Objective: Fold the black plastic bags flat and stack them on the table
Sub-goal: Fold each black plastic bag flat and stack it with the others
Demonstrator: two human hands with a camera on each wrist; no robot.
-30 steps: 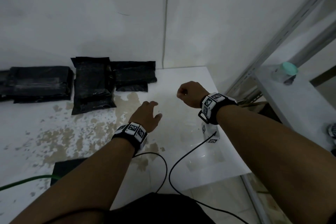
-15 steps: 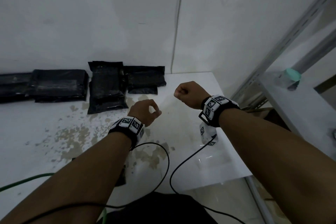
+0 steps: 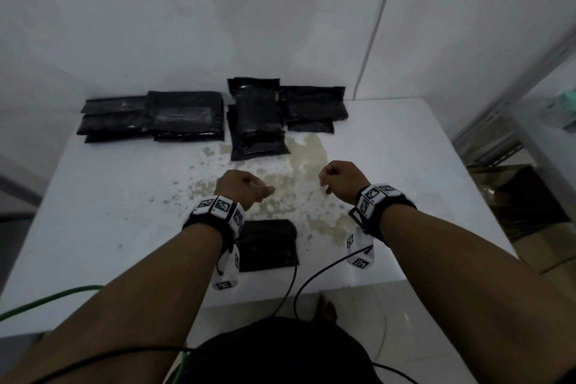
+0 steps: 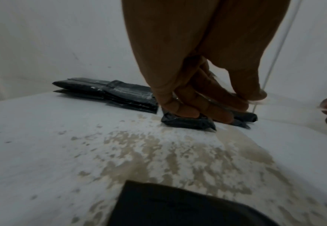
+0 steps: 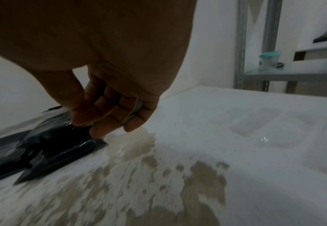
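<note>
Broadly, the white counter carries folded black plastic bags in piles along its far edge, left of centre, with one more folded bag at the near edge under the left wrist. A worn, stained patch sits mid-counter. Above it hover the left hand and right hand, both with fingers curled in, gripping nothing visible. The far piles overlap unevenly; a careless placing could, I judge, make slick plastic slide or spring open. The dangling cables could also snag the near bag.
</note>
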